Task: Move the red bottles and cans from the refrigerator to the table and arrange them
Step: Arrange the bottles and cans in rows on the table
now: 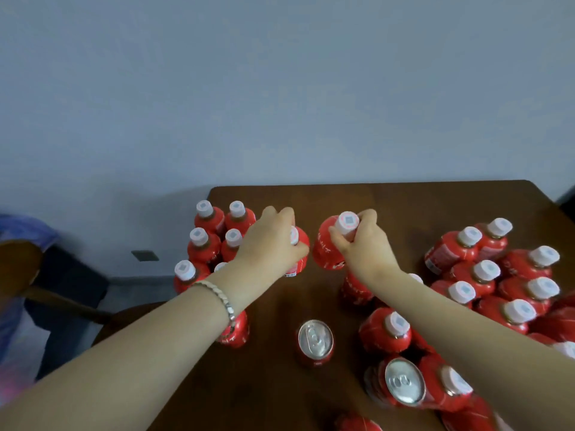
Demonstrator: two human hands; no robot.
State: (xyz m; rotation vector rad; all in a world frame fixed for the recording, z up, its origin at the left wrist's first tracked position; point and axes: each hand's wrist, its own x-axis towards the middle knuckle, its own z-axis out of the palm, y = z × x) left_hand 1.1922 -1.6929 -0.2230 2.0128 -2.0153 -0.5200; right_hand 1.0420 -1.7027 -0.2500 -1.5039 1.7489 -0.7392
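Far left on the tabletop [389,197] we've got capped red bottles [214,234] packed in neat rows, prob. the arranged block. Our left hand [273,241] is clamped over a bottle [298,253] by its neck beside them; right hand [362,244] pinches another bottle's [326,244] cap, tilted. Near centre, one sealed can [315,342]. Right: loose bottle cluster [497,275] w/ a second can [404,382], unsorted.

No legible text on bottle labels [326,244].
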